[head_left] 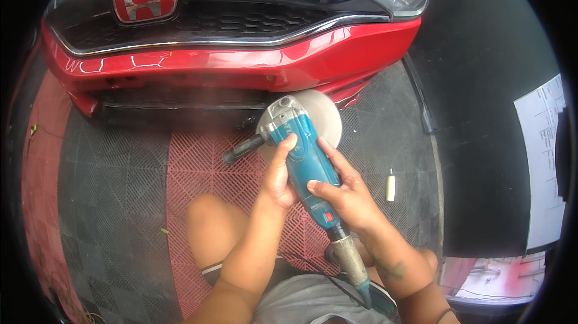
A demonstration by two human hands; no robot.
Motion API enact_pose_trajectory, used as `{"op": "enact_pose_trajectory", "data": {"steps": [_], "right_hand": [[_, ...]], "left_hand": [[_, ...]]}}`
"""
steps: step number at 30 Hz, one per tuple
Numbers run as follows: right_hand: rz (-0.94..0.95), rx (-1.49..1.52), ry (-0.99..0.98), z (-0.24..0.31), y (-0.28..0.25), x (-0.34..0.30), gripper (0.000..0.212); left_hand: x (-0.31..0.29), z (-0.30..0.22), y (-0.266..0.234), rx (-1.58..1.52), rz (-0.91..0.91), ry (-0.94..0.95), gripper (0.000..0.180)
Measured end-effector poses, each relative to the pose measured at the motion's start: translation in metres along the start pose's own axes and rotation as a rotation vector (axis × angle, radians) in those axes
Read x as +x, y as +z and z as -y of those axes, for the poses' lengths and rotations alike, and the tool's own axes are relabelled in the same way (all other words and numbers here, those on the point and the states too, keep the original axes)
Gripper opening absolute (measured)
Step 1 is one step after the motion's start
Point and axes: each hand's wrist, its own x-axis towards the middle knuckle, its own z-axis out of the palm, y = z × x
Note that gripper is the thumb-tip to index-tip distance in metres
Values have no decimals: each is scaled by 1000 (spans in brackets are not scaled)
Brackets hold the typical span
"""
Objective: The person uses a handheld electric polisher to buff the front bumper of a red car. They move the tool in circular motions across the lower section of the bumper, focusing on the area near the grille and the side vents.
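Both my hands grip a teal rotary polisher [313, 169] with a silver head. My left hand [280, 173] wraps its left side, thumb up along the body near the head. On the other side, farther back, my right hand [350, 194] closes around the body with its thumb across the top. A round whitish pad [328, 118] shows beneath the head, its far edge against or just below the lower bumper [319, 53] of a red car; I cannot tell whether they touch. The black side handle [244, 148] sticks out to the left, unheld.
A small pale bottle [391, 187] with a thin tip is on the floor to the right. Red and grey floor tiles [120, 203] lie under the car's front. A cable [313, 264] crosses my lap. White printed sheets [542, 143] are at the far right.
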Motion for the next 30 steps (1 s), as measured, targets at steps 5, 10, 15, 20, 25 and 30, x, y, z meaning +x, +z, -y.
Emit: {"op": "enact_pose_trajectory", "data": {"steps": [5, 10, 15, 20, 25, 30], "right_hand": [[50, 77, 39, -13, 8, 12, 97], [81, 174, 75, -20, 17, 18, 97], [112, 201, 100, -21, 18, 22, 95], [128, 185, 46, -39, 10, 24, 97], [137, 254, 39, -46, 7, 21, 99], [125, 153, -9, -41, -1, 19, 100]], "left_hand": [[-4, -10, -18, -14, -59, 24, 59], [-11, -18, -23, -11, -111, 39, 58], [-12, -20, -26, 1, -104, 63, 59], [-10, -18, -33, 37, -94, 42, 60], [-11, -14, -34, 98, -129, 63, 59], [-7, -5, -30, 42, -86, 60, 60]]}}
